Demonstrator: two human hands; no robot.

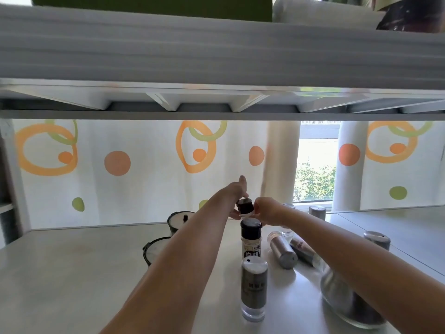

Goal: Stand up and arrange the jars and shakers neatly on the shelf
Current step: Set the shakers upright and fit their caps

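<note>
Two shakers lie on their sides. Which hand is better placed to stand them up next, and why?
Right. Right hand and left hand both hold the jar, but the lying shakers are beside the right forearm; the left would have to cross the upright bottle.

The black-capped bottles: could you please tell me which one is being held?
The rear, tilted black-capped bottle, between left hand and right hand; the white-labelled one stands upright in front.

Shelf [72, 273]: lidded jars [179, 220] left; upright shakers [254, 290] centre, one behind other, bottle [245, 205] farther back; toppled shakers [283, 249] right.
</note>
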